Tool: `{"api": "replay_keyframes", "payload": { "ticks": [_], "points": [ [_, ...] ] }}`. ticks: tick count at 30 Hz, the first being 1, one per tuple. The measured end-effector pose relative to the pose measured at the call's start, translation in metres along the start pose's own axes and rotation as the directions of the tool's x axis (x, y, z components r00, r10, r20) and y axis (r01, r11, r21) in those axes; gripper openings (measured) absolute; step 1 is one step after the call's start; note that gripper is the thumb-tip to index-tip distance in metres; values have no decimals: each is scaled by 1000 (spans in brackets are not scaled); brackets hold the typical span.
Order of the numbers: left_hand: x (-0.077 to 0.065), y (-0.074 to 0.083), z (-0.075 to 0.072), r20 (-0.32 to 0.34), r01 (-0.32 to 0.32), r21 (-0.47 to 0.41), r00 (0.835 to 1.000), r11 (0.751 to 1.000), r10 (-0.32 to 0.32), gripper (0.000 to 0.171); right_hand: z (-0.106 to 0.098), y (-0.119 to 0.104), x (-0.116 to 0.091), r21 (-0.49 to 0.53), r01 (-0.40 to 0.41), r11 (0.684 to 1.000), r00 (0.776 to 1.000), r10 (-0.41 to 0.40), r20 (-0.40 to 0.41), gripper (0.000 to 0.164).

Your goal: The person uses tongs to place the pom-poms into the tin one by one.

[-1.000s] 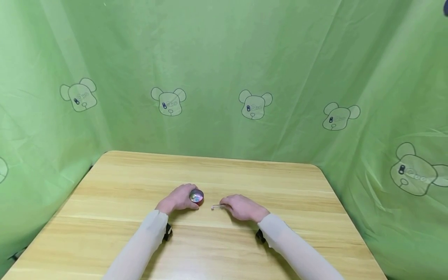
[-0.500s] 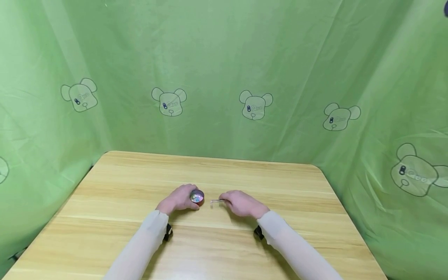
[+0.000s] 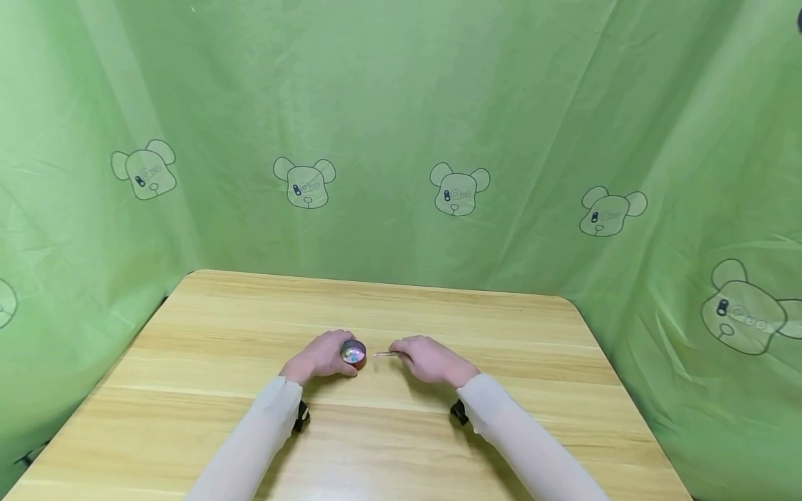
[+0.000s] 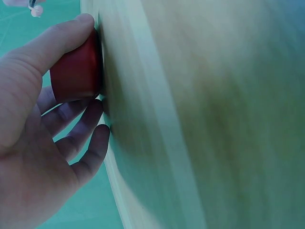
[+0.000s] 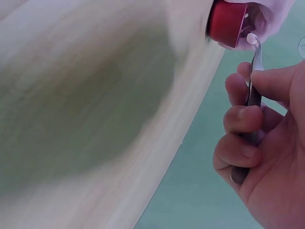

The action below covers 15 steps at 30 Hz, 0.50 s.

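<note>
My left hand (image 3: 321,355) grips a small round red container (image 3: 354,353) standing on the wooden table, thumb on one side and fingers round the other. Small pale, shiny pieces lie inside it. In the left wrist view its smooth red wall (image 4: 78,71) shows between thumb and fingers. Just to its right, my right hand (image 3: 432,359) holds metal tweezers (image 5: 256,98), thumb and fingers pressing the shanks. Their bent tips pinch a small pinkish-white bead (image 5: 251,38). That bead is raised above the table, a short way from the container's rim.
The pale wooden table (image 3: 250,431) has a rounded far edge. Green curtains (image 3: 376,83) with printed bear heads hang behind it and on both sides. Both wrists carry black devices under light sleeves.
My right hand, with the tweezers, has risen and shifted left, bringing the tips nearer the container. My left hand keeps its grip and stays nearly in place.
</note>
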<state>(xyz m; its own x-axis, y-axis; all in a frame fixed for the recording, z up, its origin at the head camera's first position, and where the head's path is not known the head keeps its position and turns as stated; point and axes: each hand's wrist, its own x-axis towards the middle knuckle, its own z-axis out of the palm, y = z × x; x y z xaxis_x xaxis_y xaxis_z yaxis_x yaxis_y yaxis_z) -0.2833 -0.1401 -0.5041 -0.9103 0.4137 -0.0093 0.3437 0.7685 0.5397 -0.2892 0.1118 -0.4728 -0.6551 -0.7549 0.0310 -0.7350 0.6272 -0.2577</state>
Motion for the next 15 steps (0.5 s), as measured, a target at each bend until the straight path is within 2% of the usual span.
{"api": "replay_keyframes", "payload": {
  "ticks": [15],
  "points": [
    [0,0,1,-10,-16,4,1000,1000,16,50,-5,-3,9,12,7,1000,1000,-6,-27,23]
  ]
}}
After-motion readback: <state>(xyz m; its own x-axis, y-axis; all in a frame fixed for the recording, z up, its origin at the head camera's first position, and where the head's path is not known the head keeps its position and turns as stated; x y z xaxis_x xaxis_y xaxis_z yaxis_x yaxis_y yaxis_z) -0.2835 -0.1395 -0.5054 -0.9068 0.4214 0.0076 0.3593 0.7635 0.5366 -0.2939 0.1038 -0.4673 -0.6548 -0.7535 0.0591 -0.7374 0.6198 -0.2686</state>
